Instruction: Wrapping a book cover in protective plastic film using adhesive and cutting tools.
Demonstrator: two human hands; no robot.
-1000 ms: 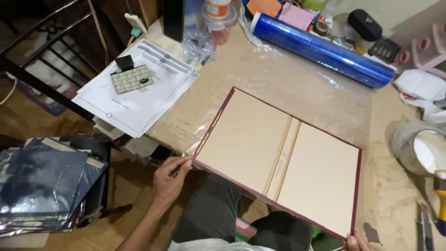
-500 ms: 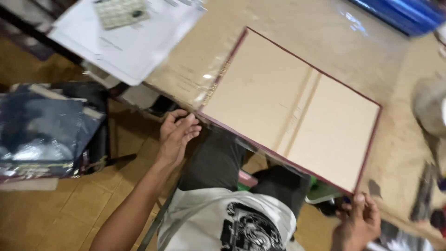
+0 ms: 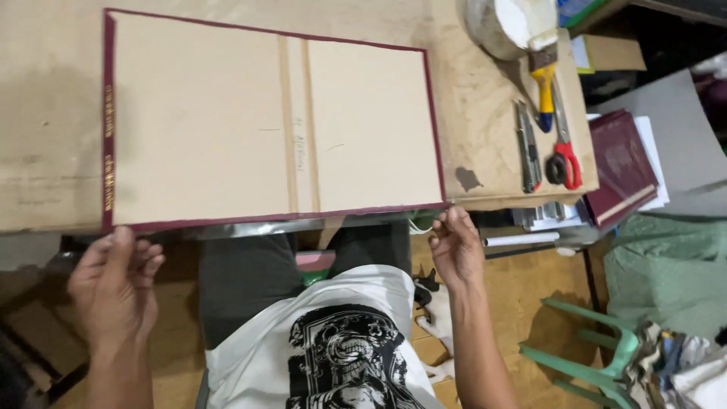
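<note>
Head view: open book cover [image 3: 273,121] lies flat, inside face up, on surface [image 3: 485,129], near edge overhanging. Left hand [image 3: 113,284] pinches near-left corner, right hand [image 3: 457,246] near-right corner; hands well apart. Board looks stiff, light, hinged at spine; best held by both corners.

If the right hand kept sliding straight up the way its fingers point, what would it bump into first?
The right hand points up at the near right corner of the open book cover, and its fingertips look to be right at that edge already. So it would probably meet the cover first; exact contact is hard to tell.
</note>
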